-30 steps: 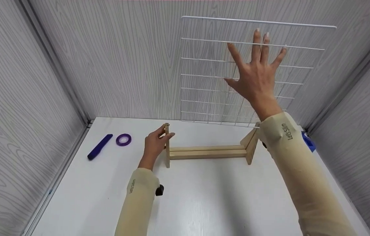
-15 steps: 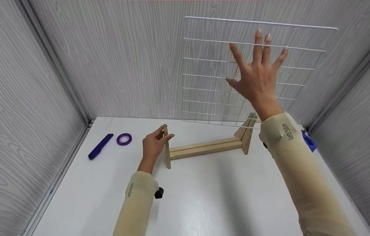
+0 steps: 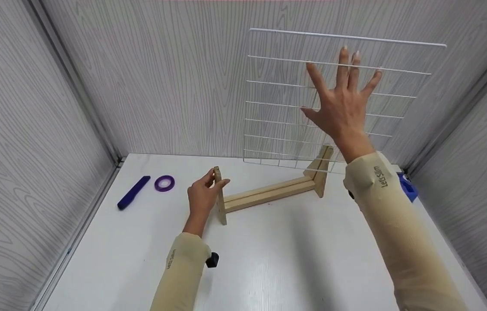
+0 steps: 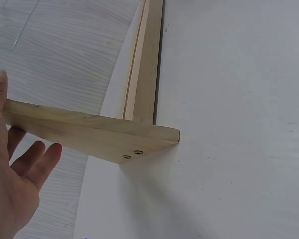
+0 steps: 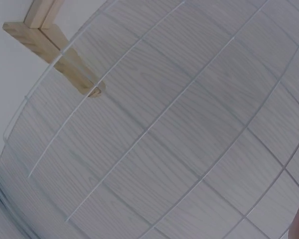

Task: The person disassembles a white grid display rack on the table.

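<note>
A wooden stand [image 3: 269, 195], a grooved crossbar between two upright end pieces, sits slanted on the white table. My left hand [image 3: 202, 196] pinches the upper part of its left end piece [image 4: 89, 127] between thumb and fingers. Two screw heads [image 4: 138, 152] show low on that piece's outer face. Towards the back wall, a white wire grid panel [image 3: 280, 83] stands upright behind and around my right hand [image 3: 344, 106]. That hand's fingers are spread and straight against the wires, some wires crossing in front of the fingers. The stand's right end piece [image 5: 65, 62] shows through the grid's lower corner.
A dark purple bar-shaped object [image 3: 134, 192] and a purple ring [image 3: 164, 183] lie on the table at left. A blue object [image 3: 407, 188] is partly hidden behind the right sleeve. Wood-grain panel walls [image 3: 174, 86] enclose the back and sides.
The stand's right end has swung back and leftward, pivoting near my left hand, so the crossbar now slants. The grid and right hand have shifted slightly right and down in the head view.
</note>
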Demonstrator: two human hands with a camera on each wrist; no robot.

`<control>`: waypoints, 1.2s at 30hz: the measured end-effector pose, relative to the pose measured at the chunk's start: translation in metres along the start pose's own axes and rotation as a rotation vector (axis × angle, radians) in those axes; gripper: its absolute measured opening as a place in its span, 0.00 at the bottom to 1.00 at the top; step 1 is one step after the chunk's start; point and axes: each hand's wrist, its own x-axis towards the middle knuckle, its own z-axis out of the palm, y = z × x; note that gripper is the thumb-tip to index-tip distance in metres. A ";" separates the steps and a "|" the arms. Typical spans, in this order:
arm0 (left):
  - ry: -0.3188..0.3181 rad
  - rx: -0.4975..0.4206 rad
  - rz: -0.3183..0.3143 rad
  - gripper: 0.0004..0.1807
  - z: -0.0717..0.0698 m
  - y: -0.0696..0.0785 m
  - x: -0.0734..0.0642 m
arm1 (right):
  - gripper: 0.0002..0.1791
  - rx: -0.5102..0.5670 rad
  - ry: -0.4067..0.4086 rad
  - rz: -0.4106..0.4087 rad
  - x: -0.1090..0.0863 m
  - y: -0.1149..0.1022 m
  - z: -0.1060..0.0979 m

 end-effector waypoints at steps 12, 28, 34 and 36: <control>0.107 0.056 0.015 0.38 0.004 0.000 -0.011 | 0.60 -0.015 -0.028 0.001 -0.003 0.004 0.000; -0.371 -0.082 0.022 0.42 -0.030 -0.012 0.009 | 0.59 -0.032 -0.028 0.019 -0.011 0.007 0.000; -0.390 -0.132 0.017 0.33 -0.043 -0.017 0.016 | 0.58 -0.011 -0.027 0.009 -0.010 0.001 0.003; -0.377 -0.155 0.017 0.33 -0.045 -0.018 0.016 | 0.58 -0.007 -0.017 0.007 -0.009 0.000 0.004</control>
